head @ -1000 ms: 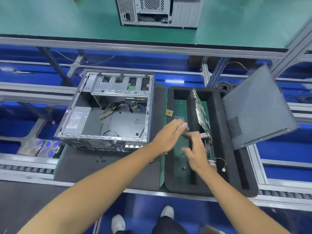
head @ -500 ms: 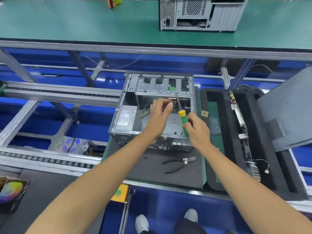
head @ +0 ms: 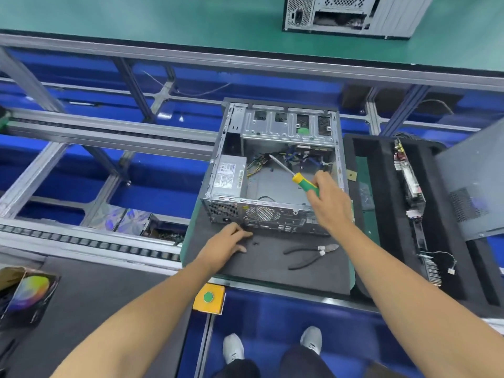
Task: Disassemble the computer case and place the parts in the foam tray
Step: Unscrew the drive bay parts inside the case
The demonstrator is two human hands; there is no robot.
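The open metal computer case (head: 275, 124) lies on its side on a dark mat (head: 261, 266), with a power supply (head: 229, 175) and loose cables inside. My right hand (head: 330, 203) grips a green-and-yellow screwdriver (head: 304, 184); its shaft points up-left into the case. My left hand (head: 227, 242) rests on the mat by the case's rear panel, fingertips at small dark screws (head: 255, 243). The black foam tray (head: 381, 203) on the right holds a circuit board (head: 407, 175) standing on edge in a slot.
Black pliers (head: 311, 255) lie on the mat in front of the case. The grey side panel (head: 474, 184) leans at the tray's right. A yellow box with a green button (head: 208, 297) sits at the bench edge. Another case (head: 351, 15) stands on the far green table. Conveyor rails run left.
My left hand has come out of the case and dropped to the mat at its rear panel. My right hand, still holding the screwdriver, now tilts its shaft up-left. The camera view shifted left.
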